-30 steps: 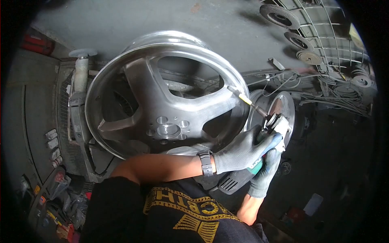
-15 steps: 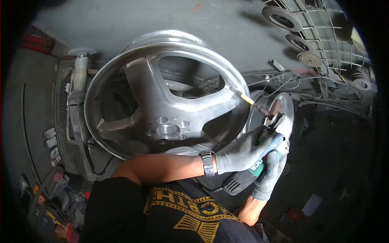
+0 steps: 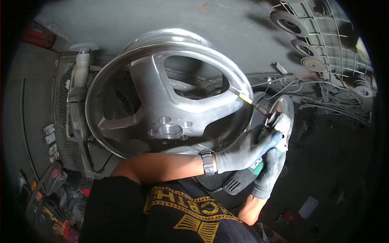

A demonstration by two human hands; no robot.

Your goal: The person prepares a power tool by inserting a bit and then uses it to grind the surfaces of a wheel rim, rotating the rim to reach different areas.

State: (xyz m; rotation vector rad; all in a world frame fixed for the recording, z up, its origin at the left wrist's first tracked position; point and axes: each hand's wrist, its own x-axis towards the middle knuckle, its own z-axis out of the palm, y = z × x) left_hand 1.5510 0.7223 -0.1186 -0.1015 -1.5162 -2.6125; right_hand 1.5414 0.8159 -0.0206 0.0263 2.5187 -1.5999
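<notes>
My left hand (image 3: 243, 154), in a grey knit glove with a watch at the wrist, is closed around the front of a green and black angle grinder (image 3: 237, 182). My right hand (image 3: 270, 172), also gloved, wraps the grinder's body from the other side. A slim spindle with a yellow section (image 3: 245, 98) extends from the grinder's head. Its tip lies at the outer end of a spoke, close to the rim of a silver alloy wheel (image 3: 182, 105). Whether the tip touches the metal is hard to tell. The wheel leans, face toward me, with bright and dull areas.
Behind my hands stands another round metal wheel (image 3: 283, 105). Abrasive wheels (image 3: 289, 23) hang on a wire rack at upper right, above coiled cables (image 3: 332, 97). A metal stand (image 3: 81, 77) is left of the wheel. Bags and small items (image 3: 60, 198) lie at lower left.
The wheel and background have shifted slightly right in view, while both hands and the grinder keep nearly the same place. The spindle's tip stays near the rim end of the same spoke.
</notes>
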